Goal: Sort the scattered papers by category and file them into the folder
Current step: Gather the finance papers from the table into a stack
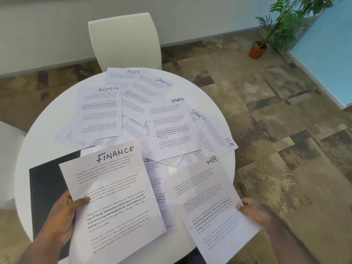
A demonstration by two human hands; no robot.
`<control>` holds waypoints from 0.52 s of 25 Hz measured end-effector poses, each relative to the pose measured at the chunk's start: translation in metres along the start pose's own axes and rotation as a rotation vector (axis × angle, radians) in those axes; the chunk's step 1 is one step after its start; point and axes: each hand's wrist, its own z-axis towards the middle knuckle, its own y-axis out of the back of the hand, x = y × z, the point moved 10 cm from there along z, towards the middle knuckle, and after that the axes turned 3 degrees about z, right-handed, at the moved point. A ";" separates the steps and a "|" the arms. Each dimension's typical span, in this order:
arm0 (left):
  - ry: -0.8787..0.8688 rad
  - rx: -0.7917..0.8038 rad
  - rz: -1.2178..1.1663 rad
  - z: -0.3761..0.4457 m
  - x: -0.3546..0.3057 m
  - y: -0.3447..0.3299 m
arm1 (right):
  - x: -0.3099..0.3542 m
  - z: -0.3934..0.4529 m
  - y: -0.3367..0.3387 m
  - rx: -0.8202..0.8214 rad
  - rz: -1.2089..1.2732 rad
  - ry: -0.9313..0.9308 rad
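- Two sheets lifted off the round white table [38, 141], one in each of the hands.
- Left hand [62, 220]: gripped the white printed sheet headed "FINANCE" [118, 199] at its left edge, thumb on the face, fingers curled behind.
- Right hand [253, 210]: pinched the white printed sheet headed "HR" [207, 199] at its right edge, blurred, fingers folded around the paper.
- Flat black folder [43, 180]: lay closed on the near left part of the table, partly under the FINANCE sheet.
- Scattered across the far half of the table, overlapping: white sheet headed "ADMIN" [101, 111], its print upside down; another showing only "ADM" [122, 75] at the far rim; white sheet headed "SPORTS" [150, 88] tilted beside it; second SPORTS sheet [171, 128] on top near the middle; third SPORTS sheet [199, 116] peeking out to its right.
- Second HR sheet [219, 138]: turned sideways at the right rim.
- More sheets half hidden between the two held ones; headings not readable.
- Beyond the table: white chair [125, 40] pushed in at the far side, part of another white seat [9, 149] at left.
- On the patterned brown carpet [276, 121]: green plant in a terracotta pot [257, 50] by the wall, far right.
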 end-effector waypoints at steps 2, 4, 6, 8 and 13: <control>-0.002 -0.006 -0.006 -0.001 -0.001 0.005 | 0.026 0.012 -0.011 -0.022 -0.065 0.032; -0.007 -0.019 -0.019 -0.002 -0.004 0.010 | 0.051 0.020 -0.018 -0.084 -0.173 0.053; -0.011 -0.033 -0.026 -0.004 -0.005 0.017 | 0.080 0.021 -0.008 -0.294 -0.402 0.086; -0.013 -0.043 -0.028 -0.006 -0.005 0.023 | 0.132 0.016 -0.008 -0.501 -0.521 0.240; 0.007 -0.048 -0.078 -0.009 0.000 0.028 | 0.278 0.017 -0.095 -0.422 -0.733 0.711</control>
